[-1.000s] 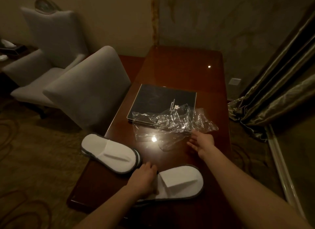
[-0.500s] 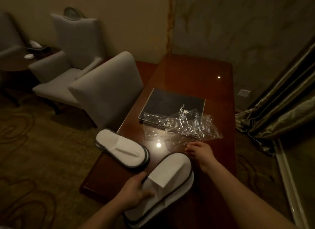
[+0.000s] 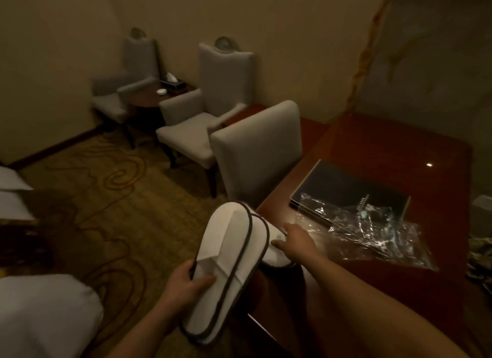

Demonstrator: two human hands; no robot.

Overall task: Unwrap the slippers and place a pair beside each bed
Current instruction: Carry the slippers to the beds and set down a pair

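White slipper [image 3: 226, 253], dark-trimmed: being held off the near left corner of the desk [image 3: 394, 149], above the carpet, toe end pointing away. The left hand [image 3: 183, 283] is gripping its heel end, fingers [image 3: 203, 281] curling over the folded upper, thumb at the edge.

Second white slipper [image 3: 274, 251]: lying on the desk corner just behind the first, mostly covered by it and by the right hand [image 3: 295, 241]. That hand is resting on top with fingers spread flat; whether it is gripping or only pressing, I cannot tell.

Clear plastic wrapper [image 3: 372, 232]: lying crumpled and empty on the desk to the right of the hands, overlapping the front edge of a dark folder [image 3: 343, 187].

Pale upholstered chair [image 3: 258, 149]: standing tucked against the desk's left side, its back towards me, just beyond the slippers.

Two high-backed armchairs [image 3: 210, 102]: standing by the far wall, flanking a small round side table [image 3: 145, 99] that is carrying a tissue box [image 3: 173, 82] and a small white dish.

Bed [image 3: 45, 312]: white bedding showing at the lower left, cut off by the frame; more white linen at the left edge, too dim to identify.

Curtain, far right: barely visible, cropped.
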